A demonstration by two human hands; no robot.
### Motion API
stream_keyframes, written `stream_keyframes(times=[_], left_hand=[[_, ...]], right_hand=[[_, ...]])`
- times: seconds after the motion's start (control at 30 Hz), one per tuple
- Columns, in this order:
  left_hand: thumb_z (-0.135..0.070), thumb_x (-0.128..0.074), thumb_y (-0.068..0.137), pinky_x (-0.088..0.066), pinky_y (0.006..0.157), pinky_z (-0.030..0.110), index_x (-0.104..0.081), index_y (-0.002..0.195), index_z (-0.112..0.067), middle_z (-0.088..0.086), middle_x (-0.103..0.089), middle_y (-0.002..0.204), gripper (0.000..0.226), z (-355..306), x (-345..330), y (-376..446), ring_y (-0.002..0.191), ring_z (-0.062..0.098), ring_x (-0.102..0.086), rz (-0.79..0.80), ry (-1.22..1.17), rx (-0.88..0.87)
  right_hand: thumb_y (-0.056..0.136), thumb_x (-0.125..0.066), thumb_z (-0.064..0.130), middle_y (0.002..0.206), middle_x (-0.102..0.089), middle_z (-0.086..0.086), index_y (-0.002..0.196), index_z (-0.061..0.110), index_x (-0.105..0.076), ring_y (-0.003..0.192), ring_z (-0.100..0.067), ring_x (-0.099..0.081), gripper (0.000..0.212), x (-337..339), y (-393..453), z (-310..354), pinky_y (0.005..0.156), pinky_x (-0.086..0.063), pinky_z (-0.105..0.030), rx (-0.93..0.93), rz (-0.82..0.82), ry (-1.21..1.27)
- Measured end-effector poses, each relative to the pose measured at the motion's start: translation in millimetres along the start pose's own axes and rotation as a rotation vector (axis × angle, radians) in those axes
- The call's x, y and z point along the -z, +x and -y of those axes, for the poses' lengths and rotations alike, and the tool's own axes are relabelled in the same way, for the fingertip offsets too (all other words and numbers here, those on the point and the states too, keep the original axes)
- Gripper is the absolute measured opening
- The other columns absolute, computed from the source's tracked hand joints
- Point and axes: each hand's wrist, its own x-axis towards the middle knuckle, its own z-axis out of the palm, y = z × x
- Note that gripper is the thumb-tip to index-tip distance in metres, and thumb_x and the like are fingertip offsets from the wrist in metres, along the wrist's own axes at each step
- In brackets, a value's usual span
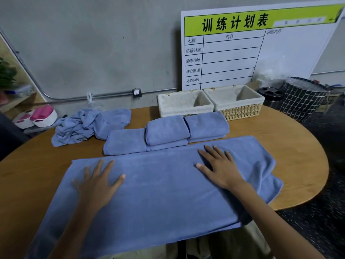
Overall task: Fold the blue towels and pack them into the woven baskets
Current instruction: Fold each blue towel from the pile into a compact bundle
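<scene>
Under both flat palms, the spread blue towel [158, 187] lies smooth across the worktop [280, 139], its right end rumpled; left hand [97, 186] and right hand [222, 169] grip released, fingers straight. Beyond them sit folded towels [166, 129] and two lined woven baskets [211, 103].

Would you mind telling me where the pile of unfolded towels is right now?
In the head view, the crumpled towels lie at the table's far left, just left of the folded towels and well left of the woven baskets.
</scene>
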Motion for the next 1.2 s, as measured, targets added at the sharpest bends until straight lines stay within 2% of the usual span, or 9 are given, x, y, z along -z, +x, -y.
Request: stream_keyframes(times=[0.17, 0.33, 0.43, 0.57, 0.73, 0.8, 0.87, 1.1, 1.2], left_hand=[[-0.098, -0.006, 0.063, -0.012, 0.116, 0.068, -0.018, 0.154, -0.049, -0.011, -0.007, 0.167, 0.104, -29, -6, 0, 0.153, 0.035, -0.004, 0.043, -0.014, 0.011], [-0.094, -0.003, 0.064, -0.014, 0.114, 0.070, -0.006, 0.154, -0.052, -0.012, 0.002, 0.167, 0.099, -20, -11, 12, 0.153, 0.035, -0.002, 0.058, 0.048, 0.030], [-0.096, 0.019, 0.054, -0.014, 0.115, 0.069, -0.010, 0.151, -0.058, -0.009, 0.009, 0.167, 0.108, -6, -20, 22, 0.153, 0.036, 0.005, 0.092, 0.120, -0.039], [-0.093, -0.010, 0.074, -0.010, 0.116, 0.068, -0.006, 0.155, -0.050, -0.009, 0.003, 0.168, 0.091, -16, -13, 14, 0.153, 0.034, 0.000, 0.055, 0.058, -0.001], [-0.101, 0.011, 0.060, -0.011, 0.117, 0.066, -0.008, 0.153, -0.055, -0.008, 0.003, 0.168, 0.105, 8, -24, 33, 0.154, 0.029, 0.002, 0.100, 0.078, -0.039], [-0.099, -0.002, 0.069, -0.010, 0.118, 0.068, -0.016, 0.155, -0.049, -0.005, -0.002, 0.168, 0.100, 1, -18, 28, 0.154, 0.030, 0.001, 0.084, 0.019, -0.052], [-0.097, -0.013, 0.071, -0.009, 0.118, 0.067, -0.020, 0.156, -0.043, -0.002, -0.007, 0.168, 0.101, -9, -12, 16, 0.154, 0.032, -0.001, 0.051, -0.041, -0.072], [-0.100, 0.003, 0.067, -0.010, 0.117, 0.067, -0.006, 0.152, -0.056, -0.011, -0.001, 0.168, 0.096, 12, -27, 37, 0.155, 0.024, 0.003, 0.113, 0.036, -0.030], [-0.099, -0.002, 0.069, -0.009, 0.118, 0.065, -0.003, 0.152, -0.056, -0.010, 0.000, 0.168, 0.093, 10, -28, 36, 0.154, 0.028, 0.001, 0.088, 0.073, -0.032]], right_hand=[[0.081, -0.008, 0.084, 0.164, -0.018, 0.011, 0.153, 0.039, -0.029, 0.153, -0.018, -0.008, 0.087, 5, 0, -6, 0.122, -0.009, -0.047, 0.074, 0.035, 0.075], [0.094, -0.027, 0.074, 0.148, -0.050, 0.000, 0.138, 0.023, -0.058, 0.145, -0.024, -0.035, 0.074, 17, -13, -45, 0.118, -0.029, -0.041, 0.169, -0.198, 0.291], [0.100, -0.036, 0.059, 0.144, -0.054, 0.001, 0.135, 0.022, -0.059, 0.143, -0.023, -0.038, 0.056, 28, -31, -73, 0.114, -0.035, -0.044, 0.164, -0.299, 0.240], [0.098, -0.017, 0.069, 0.154, -0.041, 0.004, 0.147, 0.033, -0.043, 0.148, -0.022, -0.027, 0.067, 36, -52, -100, 0.117, -0.027, -0.045, 0.087, -0.219, 0.113], [0.082, 0.010, 0.083, 0.165, -0.006, 0.011, 0.152, 0.047, 0.000, 0.153, -0.016, 0.000, 0.079, 40, -74, -127, 0.121, -0.006, -0.037, 0.007, -0.075, -0.024], [0.078, 0.013, 0.086, 0.165, 0.006, 0.012, 0.150, 0.048, 0.011, 0.153, -0.017, 0.009, 0.082, 44, -83, -138, 0.122, -0.004, -0.041, -0.038, -0.038, -0.044], [0.078, 0.012, 0.085, 0.165, 0.011, 0.008, 0.152, 0.045, 0.014, 0.153, -0.019, 0.012, 0.084, 46, -87, -144, 0.123, -0.002, -0.044, -0.079, -0.033, -0.084], [0.086, 0.004, 0.077, 0.167, 0.006, 0.003, 0.158, 0.038, 0.000, 0.153, -0.021, 0.012, 0.082, 43, -52, -99, 0.123, 0.002, -0.045, -0.015, -0.112, -0.077], [0.087, 0.003, 0.078, 0.167, 0.000, 0.005, 0.158, 0.039, -0.004, 0.154, -0.021, 0.005, 0.080, 33, -43, -84, 0.123, -0.003, -0.046, 0.011, -0.104, -0.011]])
